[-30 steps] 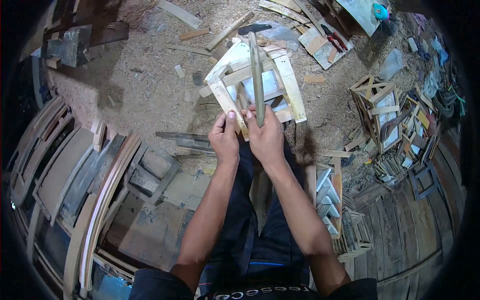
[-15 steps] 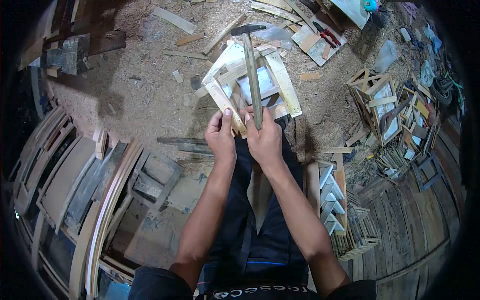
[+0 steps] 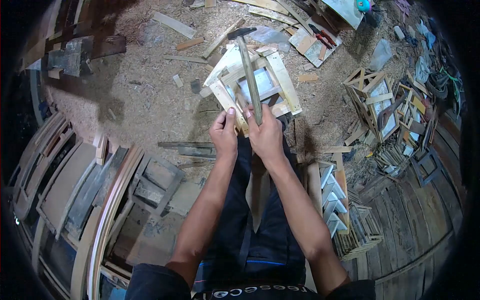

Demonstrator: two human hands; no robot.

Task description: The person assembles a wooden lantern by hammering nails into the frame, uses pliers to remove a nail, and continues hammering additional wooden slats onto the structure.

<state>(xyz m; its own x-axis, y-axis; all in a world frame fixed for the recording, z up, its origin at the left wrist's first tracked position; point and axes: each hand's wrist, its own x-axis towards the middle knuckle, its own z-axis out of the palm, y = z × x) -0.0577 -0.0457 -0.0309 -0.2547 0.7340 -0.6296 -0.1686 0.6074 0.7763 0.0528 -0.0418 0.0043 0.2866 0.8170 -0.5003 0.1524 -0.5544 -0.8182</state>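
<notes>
In the head view, a small frame of pale wooden boards (image 3: pixel 282 80) with several nail marks lies in front of my legs. My left hand (image 3: pixel 224 134) is closed at the near left board, its thumb pressed on the top face and its other fingers curled at the edge. Wrapped around the lower handle of a hammer (image 3: pixel 250 75) is my right hand (image 3: pixel 266 136). The hammer slants over the frame's opening, its dark metal head at the far end. Whether a nail sits between my fingers cannot be made out.
Wood offcuts (image 3: pixel 174 25) and sawdust cover the floor. Red-handled pliers (image 3: pixel 322 36) lie on a board at the far right. A stack of wooden frames (image 3: pixel 370 102) and scraps stands right, with a louvred piece (image 3: pixel 331 197) nearer. Curved wooden parts (image 3: pixel 107 200) fill the left.
The hammer's head has shifted slightly left, tilting the handle more. My left hand has moved a little to the right along with the view; both grips look the same.
</notes>
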